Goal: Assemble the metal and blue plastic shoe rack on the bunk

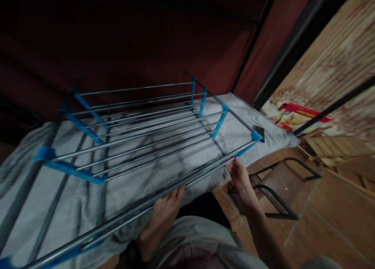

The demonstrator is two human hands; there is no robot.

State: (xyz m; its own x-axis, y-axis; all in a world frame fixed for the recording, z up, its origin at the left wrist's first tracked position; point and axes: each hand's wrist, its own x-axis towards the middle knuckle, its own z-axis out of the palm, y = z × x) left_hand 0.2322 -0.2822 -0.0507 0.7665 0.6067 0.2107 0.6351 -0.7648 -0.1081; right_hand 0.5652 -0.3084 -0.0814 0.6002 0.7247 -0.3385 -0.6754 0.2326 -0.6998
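Observation:
A metal rack made of thin silver rods, grey side tubes and blue plastic brackets lies on a grey cloth. Along its near side runs a pair of long silver rods. My left hand is closed around these rods near their middle, its fingertips curled over from below. Farther right, my right hand holds the rods from beneath, close to the blue corner bracket. Its fingers are bent, and the rods partly hide the tips.
A dark phone lies on the cloth beside the right corner bracket. On the tiled floor stands a black metal frame. A red and yellow package is by the brick wall, with wooden slats below. A dark red panel rises behind.

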